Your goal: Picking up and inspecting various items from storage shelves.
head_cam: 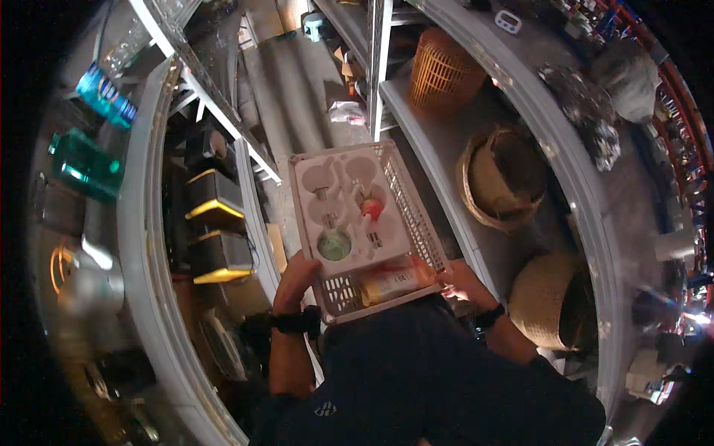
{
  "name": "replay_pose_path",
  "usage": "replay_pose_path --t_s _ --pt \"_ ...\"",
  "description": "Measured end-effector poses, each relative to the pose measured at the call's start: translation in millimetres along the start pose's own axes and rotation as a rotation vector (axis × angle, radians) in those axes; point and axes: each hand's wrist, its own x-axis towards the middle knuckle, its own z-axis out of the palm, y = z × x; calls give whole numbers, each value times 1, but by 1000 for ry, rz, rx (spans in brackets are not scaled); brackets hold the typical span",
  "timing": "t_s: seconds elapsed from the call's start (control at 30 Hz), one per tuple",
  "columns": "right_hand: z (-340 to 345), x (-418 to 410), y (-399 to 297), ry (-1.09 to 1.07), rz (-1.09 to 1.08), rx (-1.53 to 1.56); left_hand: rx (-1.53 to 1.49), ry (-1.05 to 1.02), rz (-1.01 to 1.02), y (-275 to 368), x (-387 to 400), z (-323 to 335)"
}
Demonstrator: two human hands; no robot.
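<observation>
A pinkish-beige plastic basket (422, 214) with slotted sides is held in front of my body. My left hand (299, 277) grips its near left edge, and my right hand (462, 281) has hold of its near right side. Inside lies a moulded tray (348, 209) with round hollows. A green round item (334, 244) sits in the tray's near left hollow, and a red item (371, 208) rests in a right one. Beside the tray, at the near end, is a yellow-orange package (393, 283) bearing writing. The fingertips under the rim are partly hidden.
Metal shelving flanks a narrow aisle (290, 89). Woven baskets (471, 214) and an orange slatted basket (443, 69) stand on the right shelf (429, 150). At left are yellow-edged dark boxes (220, 195), a green container (86, 164) and a blue canister (106, 96). Farther down stands a stool (313, 27).
</observation>
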Motion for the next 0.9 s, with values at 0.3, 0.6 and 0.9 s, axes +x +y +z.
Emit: replay_pose_path --t_s 0.3,0.6,0.9 --pt "0 209 -105 67 -254 -297 75 23 149 147 138 -66" --pt "9 256 -312 70 -231 -747 220 55 -37 168 221 -107" --pt "-74 300 -390 896 -437 -481 179 -73 -15 226 336 -105"
